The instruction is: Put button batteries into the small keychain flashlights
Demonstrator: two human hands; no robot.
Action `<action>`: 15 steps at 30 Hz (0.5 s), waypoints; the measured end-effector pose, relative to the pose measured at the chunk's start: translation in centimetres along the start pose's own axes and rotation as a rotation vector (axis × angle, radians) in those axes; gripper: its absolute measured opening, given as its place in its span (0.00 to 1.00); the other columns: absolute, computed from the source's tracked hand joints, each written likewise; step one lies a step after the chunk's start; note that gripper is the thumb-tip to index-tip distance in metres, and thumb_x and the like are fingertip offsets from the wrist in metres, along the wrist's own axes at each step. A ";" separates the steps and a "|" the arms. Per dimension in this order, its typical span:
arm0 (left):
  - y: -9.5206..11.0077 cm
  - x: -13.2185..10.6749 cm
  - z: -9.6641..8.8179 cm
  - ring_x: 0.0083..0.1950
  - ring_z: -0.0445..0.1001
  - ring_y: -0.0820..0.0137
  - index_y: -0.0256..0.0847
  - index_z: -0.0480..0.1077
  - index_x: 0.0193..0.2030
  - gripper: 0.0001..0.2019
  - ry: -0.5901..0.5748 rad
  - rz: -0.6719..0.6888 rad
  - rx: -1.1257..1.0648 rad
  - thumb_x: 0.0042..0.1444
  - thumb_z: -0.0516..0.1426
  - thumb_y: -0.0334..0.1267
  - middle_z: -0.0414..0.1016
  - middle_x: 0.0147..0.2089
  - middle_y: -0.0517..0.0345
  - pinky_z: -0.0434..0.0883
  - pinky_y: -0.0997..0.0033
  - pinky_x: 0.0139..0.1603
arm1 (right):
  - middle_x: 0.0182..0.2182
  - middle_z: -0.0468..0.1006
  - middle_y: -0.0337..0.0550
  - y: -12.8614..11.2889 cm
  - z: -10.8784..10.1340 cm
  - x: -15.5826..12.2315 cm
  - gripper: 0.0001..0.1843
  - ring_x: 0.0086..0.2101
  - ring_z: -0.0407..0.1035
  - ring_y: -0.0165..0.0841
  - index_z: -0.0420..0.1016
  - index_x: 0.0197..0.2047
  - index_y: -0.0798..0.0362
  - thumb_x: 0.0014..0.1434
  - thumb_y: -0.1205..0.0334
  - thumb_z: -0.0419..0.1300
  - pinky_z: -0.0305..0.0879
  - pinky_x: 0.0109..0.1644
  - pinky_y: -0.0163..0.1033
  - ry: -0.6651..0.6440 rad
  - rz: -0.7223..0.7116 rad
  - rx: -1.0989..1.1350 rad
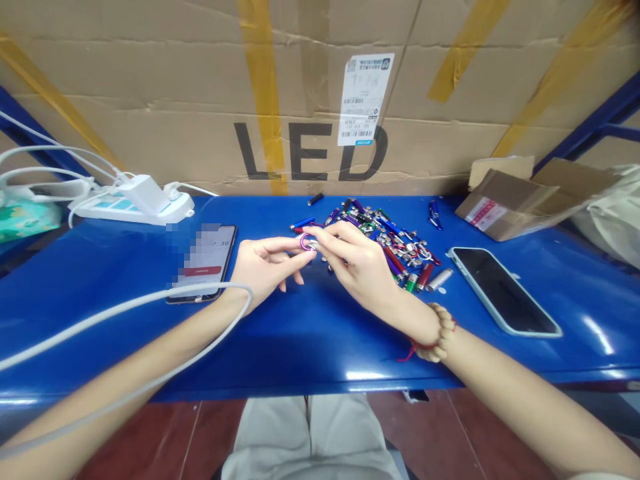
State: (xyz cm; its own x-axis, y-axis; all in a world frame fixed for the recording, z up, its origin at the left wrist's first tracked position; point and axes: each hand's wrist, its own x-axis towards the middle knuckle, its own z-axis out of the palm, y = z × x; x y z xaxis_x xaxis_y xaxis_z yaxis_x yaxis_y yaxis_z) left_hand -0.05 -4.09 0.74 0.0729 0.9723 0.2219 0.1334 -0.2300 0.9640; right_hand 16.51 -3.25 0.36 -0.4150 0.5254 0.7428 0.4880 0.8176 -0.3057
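My left hand (265,267) and my right hand (357,263) meet over the blue table (310,333), fingertips together on a small purple carabiner clip (305,241). Both hands pinch it; the left holds it from below, the right from above. Just behind the right hand lies a pile of small coloured keychain torches with clips (387,233), in blue, red, purple and green. A beaded bracelet (440,333) is on my right wrist.
A phone with a lit screen (205,263) lies left of my hands, its white cable (125,313) looping over my left forearm. A dark phone (503,288) lies at right. A power strip with charger (135,203) sits back left, an open carton (510,200) back right. A large LED cardboard box (310,93) stands behind.
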 end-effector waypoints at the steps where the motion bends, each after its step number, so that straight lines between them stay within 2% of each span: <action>1: 0.0 -0.1 0.0 0.17 0.71 0.74 0.32 0.76 0.34 0.14 0.012 0.019 0.028 0.41 0.65 0.39 0.76 0.22 0.56 0.63 0.81 0.12 | 0.38 0.73 0.47 -0.1 0.1 0.0 0.15 0.40 0.67 0.31 0.72 0.49 0.55 0.63 0.68 0.48 0.66 0.43 0.37 0.014 0.015 0.022; 9: 0.0 -0.1 -0.1 0.18 0.69 0.77 0.35 0.77 0.31 0.10 0.042 0.154 0.254 0.41 0.63 0.38 0.77 0.25 0.57 0.66 0.81 0.16 | 0.36 0.75 0.46 -0.2 0.5 0.1 0.13 0.38 0.69 0.30 0.75 0.44 0.56 0.62 0.69 0.50 0.67 0.42 0.35 0.045 0.088 0.153; 12: -0.1 0.1 -0.2 0.16 0.67 0.78 0.34 0.77 0.31 0.10 0.023 0.136 0.245 0.41 0.63 0.37 0.77 0.24 0.57 0.66 0.81 0.15 | 0.35 0.75 0.45 -0.2 0.4 0.3 0.14 0.37 0.70 0.29 0.76 0.44 0.54 0.61 0.69 0.50 0.67 0.41 0.35 0.033 0.122 0.174; 15: 0.0 0.2 -0.2 0.16 0.68 0.77 0.33 0.77 0.33 0.11 -0.034 0.057 0.205 0.42 0.62 0.38 0.76 0.23 0.56 0.66 0.81 0.14 | 0.35 0.75 0.44 -0.2 0.3 0.4 0.14 0.37 0.70 0.29 0.76 0.45 0.52 0.61 0.69 0.50 0.67 0.41 0.35 0.030 0.129 0.198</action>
State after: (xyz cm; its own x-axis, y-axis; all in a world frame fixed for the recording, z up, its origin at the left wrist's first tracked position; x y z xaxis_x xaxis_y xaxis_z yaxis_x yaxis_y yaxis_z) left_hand -0.28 -3.84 0.79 0.1190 0.9564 0.2668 0.3264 -0.2915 0.8992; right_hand 16.02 -3.14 0.57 -0.3347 0.6240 0.7061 0.3742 0.7757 -0.5081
